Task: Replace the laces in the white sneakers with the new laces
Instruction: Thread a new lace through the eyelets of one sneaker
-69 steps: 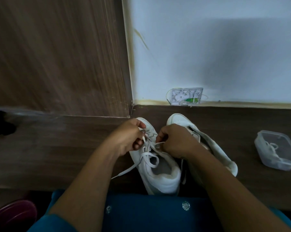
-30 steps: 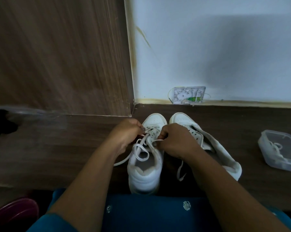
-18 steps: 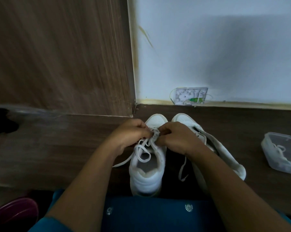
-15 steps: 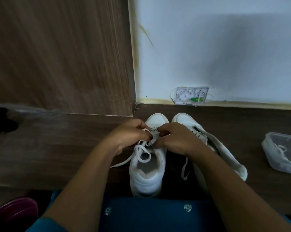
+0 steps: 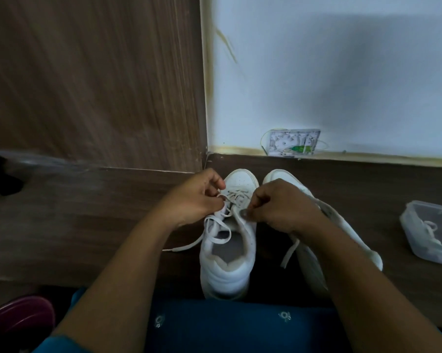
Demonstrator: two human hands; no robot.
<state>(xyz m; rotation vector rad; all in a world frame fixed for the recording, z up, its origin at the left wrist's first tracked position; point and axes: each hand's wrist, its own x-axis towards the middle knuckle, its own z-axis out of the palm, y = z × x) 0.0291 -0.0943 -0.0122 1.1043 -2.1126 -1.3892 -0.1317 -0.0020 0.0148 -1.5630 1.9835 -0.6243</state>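
We count two white sneakers on the table [image 5: 87,225], side by side with their toes toward the wall [image 5: 342,59]. The laced sneaker [image 5: 227,271] stands upright in the middle. The other sneaker [image 5: 347,230] lies just beside it, tipped outward, and the right forearm hides much of it.

We see two hands, both over the laced sneaker. The left hand [image 5: 194,200] has its fingers curled and pinches the lace [image 5: 214,230] at one side of the eyelets. The right hand [image 5: 283,207] pinches a lace at the other side. One loop lies over the shoe's opening and one loose end trails onto the table. A second end [image 5: 289,253] hangs between the two shoes; we cannot tell whether it is the same lace.

Well apart to the right sits one clear plastic box [image 5: 418,240] holding one more white lace [image 5: 431,225]. One small wall plate [image 5: 293,142] sits low on the wall, and one wooden panel [image 5: 92,80] rises behind the left hand. Blue cloth [image 5: 227,327] crosses the lap, with one maroon object [image 5: 18,317] beside it.
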